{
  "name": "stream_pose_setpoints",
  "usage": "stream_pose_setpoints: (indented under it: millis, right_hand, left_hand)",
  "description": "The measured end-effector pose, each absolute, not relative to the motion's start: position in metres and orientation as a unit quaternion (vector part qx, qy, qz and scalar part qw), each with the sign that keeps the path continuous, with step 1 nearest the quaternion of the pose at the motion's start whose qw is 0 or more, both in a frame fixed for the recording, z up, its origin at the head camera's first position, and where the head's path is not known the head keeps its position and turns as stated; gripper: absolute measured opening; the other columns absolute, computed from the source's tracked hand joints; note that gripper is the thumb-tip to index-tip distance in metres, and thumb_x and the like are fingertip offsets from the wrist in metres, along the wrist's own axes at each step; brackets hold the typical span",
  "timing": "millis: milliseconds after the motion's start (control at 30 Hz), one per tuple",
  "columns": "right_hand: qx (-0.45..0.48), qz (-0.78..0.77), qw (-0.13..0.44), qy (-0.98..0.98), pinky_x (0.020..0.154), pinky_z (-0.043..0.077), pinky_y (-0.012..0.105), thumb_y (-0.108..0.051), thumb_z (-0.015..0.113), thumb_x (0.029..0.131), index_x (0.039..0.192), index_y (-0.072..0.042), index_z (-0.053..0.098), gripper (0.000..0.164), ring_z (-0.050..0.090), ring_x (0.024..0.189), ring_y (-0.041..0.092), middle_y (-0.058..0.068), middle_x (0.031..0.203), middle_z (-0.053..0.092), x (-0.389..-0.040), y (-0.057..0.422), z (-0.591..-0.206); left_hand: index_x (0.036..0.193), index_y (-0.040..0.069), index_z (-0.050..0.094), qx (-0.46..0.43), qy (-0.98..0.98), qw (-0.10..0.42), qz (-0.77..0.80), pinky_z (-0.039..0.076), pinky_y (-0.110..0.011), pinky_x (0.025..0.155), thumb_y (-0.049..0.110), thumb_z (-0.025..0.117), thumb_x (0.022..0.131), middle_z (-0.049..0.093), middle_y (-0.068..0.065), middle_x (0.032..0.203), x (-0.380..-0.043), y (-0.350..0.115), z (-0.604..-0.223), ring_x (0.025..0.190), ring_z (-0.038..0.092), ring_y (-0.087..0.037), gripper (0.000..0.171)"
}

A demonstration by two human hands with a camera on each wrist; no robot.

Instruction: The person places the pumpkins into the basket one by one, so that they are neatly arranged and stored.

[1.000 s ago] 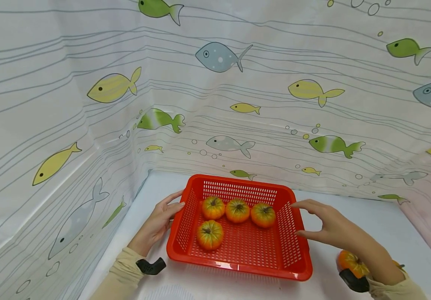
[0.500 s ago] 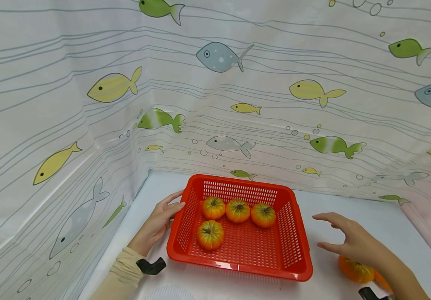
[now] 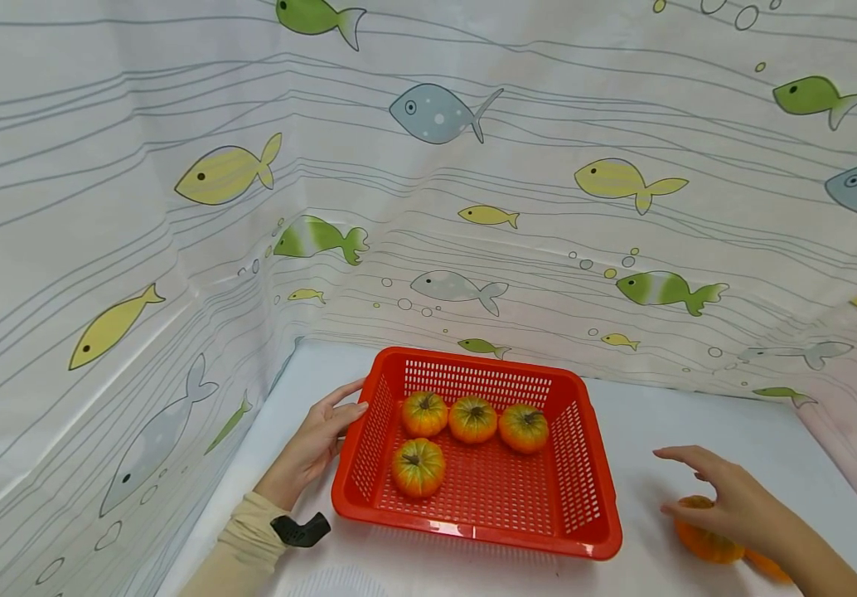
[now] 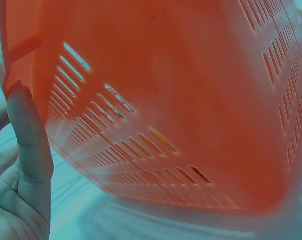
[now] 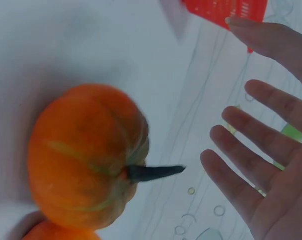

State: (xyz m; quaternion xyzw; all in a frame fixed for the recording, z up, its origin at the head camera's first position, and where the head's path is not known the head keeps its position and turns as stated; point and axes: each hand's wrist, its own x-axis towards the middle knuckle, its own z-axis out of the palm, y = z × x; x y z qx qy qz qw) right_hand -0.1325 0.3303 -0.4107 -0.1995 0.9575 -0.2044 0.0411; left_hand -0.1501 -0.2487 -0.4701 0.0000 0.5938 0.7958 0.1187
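A red plastic basket [image 3: 473,535] with slotted walls holds several small orange pumpkins [image 3: 418,468]. At its left side my left hand [image 3: 317,444] holds the rim, with the thumb on the edge and the other fingertips partly hidden by the basket. In the left wrist view the thumb [image 4: 28,130] meets the rim beside the slotted wall. Out to the right of the basket, my right hand [image 3: 727,497] hovers over a loose pumpkin [image 3: 704,543], fingers spread and apart from it. The right wrist view shows this pumpkin [image 5: 86,155] with its dark stem pointing toward the fingers.
Another orange pumpkin [image 3: 767,566] touches the loose one and is mostly covered by the right forearm. The white table [image 3: 667,414] meets fish-printed sheets [image 3: 518,249] behind and at both sides.
My right hand has moved from beside the basket's right rim rightward and toward me, over the loose pumpkin. The left hand and basket have stayed put.
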Motion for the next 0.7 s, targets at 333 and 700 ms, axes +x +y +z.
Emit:
stream_pose_setpoints:
  millis: [333,700]
  right_hand:
    - [-0.181,-0.185,0.035,0.965,0.075,0.058,0.028,-0.041,0.093,0.071,0.132,-0.012,0.064,0.074,0.068,0.100,0.036,0.012,0.130,0.068,-0.126,0.361,-0.430]
    - [-0.165,-0.191,0.069,0.965,0.074,0.056,0.021,-0.040,0.094,0.070,0.131,-0.011,0.065,0.073,0.068,0.094,0.021,0.013,0.127,0.068,-0.123,0.370,-0.445]
  left_hand:
    - [0.161,0.014,0.032,-0.008,0.596,0.120,0.794,0.065,-0.033,0.080,0.018,0.059,0.106,0.076,-0.001,0.112,-0.150,-0.248,-0.470,0.092,0.077,-0.013,0.061]
    - [0.161,0.015,0.032,-0.011,0.602,0.121,0.789,0.065,-0.034,0.083,0.020,0.059,0.106,0.075,-0.002,0.113,-0.150,-0.248,-0.470,0.095,0.077,-0.014,0.061]
